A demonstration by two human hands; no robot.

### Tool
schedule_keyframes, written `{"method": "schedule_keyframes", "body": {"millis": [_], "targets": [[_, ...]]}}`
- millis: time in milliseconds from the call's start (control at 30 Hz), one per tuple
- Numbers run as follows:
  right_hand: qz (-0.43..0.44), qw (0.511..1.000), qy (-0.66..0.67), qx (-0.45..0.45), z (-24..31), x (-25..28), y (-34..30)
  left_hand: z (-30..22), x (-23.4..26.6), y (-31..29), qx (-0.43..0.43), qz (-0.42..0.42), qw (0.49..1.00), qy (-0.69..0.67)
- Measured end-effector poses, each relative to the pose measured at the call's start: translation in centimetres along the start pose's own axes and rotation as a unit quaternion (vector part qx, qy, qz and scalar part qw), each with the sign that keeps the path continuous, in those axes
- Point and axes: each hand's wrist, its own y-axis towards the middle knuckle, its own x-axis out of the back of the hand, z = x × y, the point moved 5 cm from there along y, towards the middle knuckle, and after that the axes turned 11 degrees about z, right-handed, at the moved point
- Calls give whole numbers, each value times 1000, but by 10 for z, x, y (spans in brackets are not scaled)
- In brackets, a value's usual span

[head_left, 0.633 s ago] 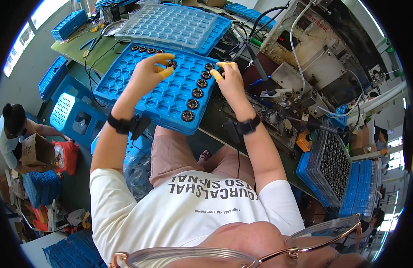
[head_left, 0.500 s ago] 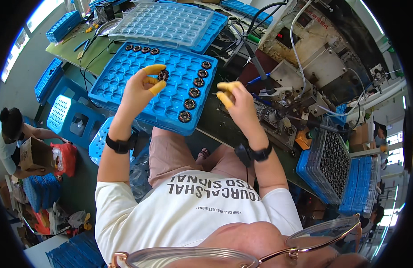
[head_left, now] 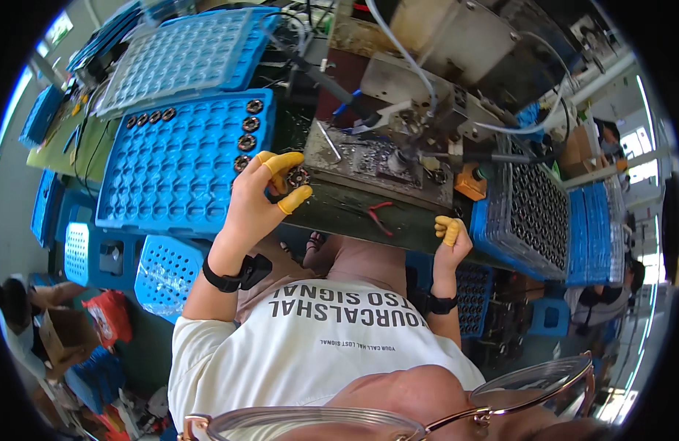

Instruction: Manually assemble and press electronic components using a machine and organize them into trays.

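Between thumb and fingers, my left hand (head_left: pixel 255 202) pinches a small round motor stator (head_left: pixel 298 177), dark with coppery windings. It is raised over the bench edge, right of the blue tray (head_left: pixel 170 176). A column of similar stators lies along the tray's right side, partly covered by that hand, with a short row at its far left. My right hand (head_left: pixel 451 241) is at the bench's front edge, near the stacked trays, its fingers curled together; whether anything is in them is hidden. Yellow finger cots cover fingertips on both hands.
A greasy metal machine (head_left: pixel 406 147) with hoses stands ahead. Red-handled pliers (head_left: pixel 378 215) lie on the bench before it, beside a small orange box (head_left: pixel 469 182). A clear-covered tray stack (head_left: pixel 534 213) full of stators is at right. Blue stools (head_left: pixel 167 275) stand left.
The view has swung right. My left hand has carried the stator from above the tray to its right side. My right hand has moved right and nearer, toward the stacked trays.
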Motion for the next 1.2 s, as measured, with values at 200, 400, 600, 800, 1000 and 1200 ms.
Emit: {"method": "schedule_keyframes", "body": {"millis": [200,400,600,800,1000,1200], "targets": [[39,976,-165,133,9,-12,6,15,-9,-2,45,10,999,-22],[45,971,-188,142,3,-8,3,32,-8,-11,59,-61,991,-107],[45,971,-195,134,4,-11,2,32,-1,-14,43,-80,994,-55],[44,970,-203,128,4,-13,1,32,-3,-13,52,-81,995,7],[38,969,-207,126,4,-13,2,32,-3,-13,53,-75,995,29],[28,999,31,30,10,-9,16,29,-2,-11,42,-77,994,61]]}}
